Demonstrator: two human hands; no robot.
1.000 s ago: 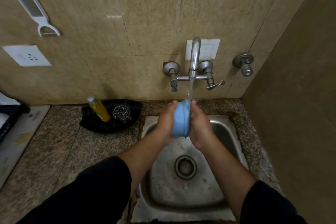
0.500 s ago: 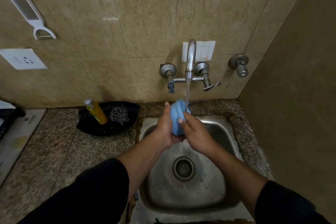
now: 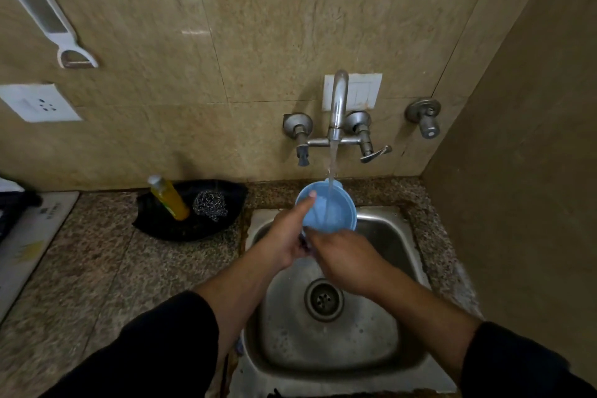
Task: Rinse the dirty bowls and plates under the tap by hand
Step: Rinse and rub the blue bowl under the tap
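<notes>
I've turned the blue bowl (image 3: 339, 213) mouth-up, so the stream (image 3: 331, 168) now falls inside. My left hand (image 3: 284, 241) has hooked its thumb over the rim, and my right hand (image 3: 347, 257) has dropped beneath.

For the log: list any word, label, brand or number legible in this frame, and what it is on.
No text here can actually be read.
On the pale mat at the counter's left edge: dark printed marks, too blurred to read.
On the yellow bottle: no legible label.
On the wall socket, the switch plate and the blue bowl: no text visible.
</notes>
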